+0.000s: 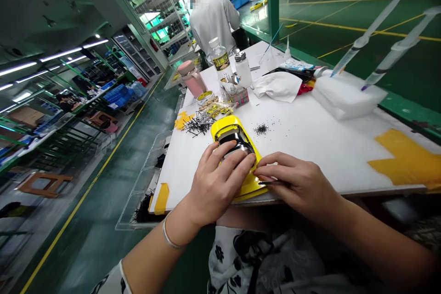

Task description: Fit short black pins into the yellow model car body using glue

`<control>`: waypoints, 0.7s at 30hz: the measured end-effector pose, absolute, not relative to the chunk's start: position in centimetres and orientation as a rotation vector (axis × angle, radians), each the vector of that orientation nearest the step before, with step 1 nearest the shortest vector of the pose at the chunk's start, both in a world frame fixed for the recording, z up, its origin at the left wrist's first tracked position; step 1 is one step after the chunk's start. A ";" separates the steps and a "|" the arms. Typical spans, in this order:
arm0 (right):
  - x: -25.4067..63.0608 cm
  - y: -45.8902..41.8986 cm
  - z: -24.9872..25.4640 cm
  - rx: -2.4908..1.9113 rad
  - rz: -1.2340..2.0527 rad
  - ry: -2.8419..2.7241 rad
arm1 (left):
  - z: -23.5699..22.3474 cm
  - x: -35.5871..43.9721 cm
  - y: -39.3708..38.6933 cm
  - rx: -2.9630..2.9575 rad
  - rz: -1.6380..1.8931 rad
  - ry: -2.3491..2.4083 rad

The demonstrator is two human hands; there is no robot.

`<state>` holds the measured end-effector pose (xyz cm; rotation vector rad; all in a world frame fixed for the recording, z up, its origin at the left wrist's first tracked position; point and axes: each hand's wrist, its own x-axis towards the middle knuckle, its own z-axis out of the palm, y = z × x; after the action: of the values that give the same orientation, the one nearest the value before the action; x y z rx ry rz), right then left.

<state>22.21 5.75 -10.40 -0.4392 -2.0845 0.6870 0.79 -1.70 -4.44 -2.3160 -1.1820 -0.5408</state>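
A yellow model car body (227, 124) with a black window section lies on the white tabletop in front of me. My left hand (217, 179) is closed over it, fingers across the dark windows and the near side. At the car's right side, my right hand (298, 177) pinches a thin dark strip-like piece (269, 183), whose exact kind I cannot make out. The fingertips of that hand touch or nearly touch the yellow edge. Beyond the car lie a heap of thin black parts (195, 126) and a scatter of tiny black bits (262, 128).
At the back stand a pink flask (193, 78), a clear bottle (221, 62) and a metal-topped jar (243, 70). A white cloth (277, 86) and two syringes on a white foam block (347, 94) are to the right. A clear tray (138, 197) adjoins the left edge. A person (213, 18) sits beyond.
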 end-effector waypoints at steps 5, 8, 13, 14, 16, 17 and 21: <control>22.3 5.7 -10.5 -0.425 0.693 -2.081 | -5.2 0.2 -1.8 -2.274 -0.635 -1.222; 22.3 5.7 -10.7 -0.427 0.701 -2.092 | -5.3 -0.2 -1.9 -2.291 -0.663 -1.266; 22.4 5.7 -10.6 -0.398 0.767 -2.038 | -5.0 -1.5 -3.2 -2.342 -0.731 -1.392; 22.5 5.7 -10.6 -0.404 0.784 -2.020 | -4.8 -2.0 -3.5 -2.336 -0.758 -1.419; 22.9 5.8 -10.3 -0.463 0.825 -1.957 | -4.6 -3.4 -3.8 -2.266 -0.819 -1.484; 23.2 5.8 -10.1 -0.519 0.852 -1.899 | -4.4 -4.2 -3.7 -2.199 -0.854 -1.536; 24.4 5.9 -9.1 -0.823 1.197 -1.485 | -4.2 -8.4 -1.7 -1.950 -0.899 -1.880</control>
<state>24.36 5.90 -9.11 -0.8233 -1.4853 1.1971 -8.37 -1.66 -4.21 -1.9499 -1.8805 -0.8991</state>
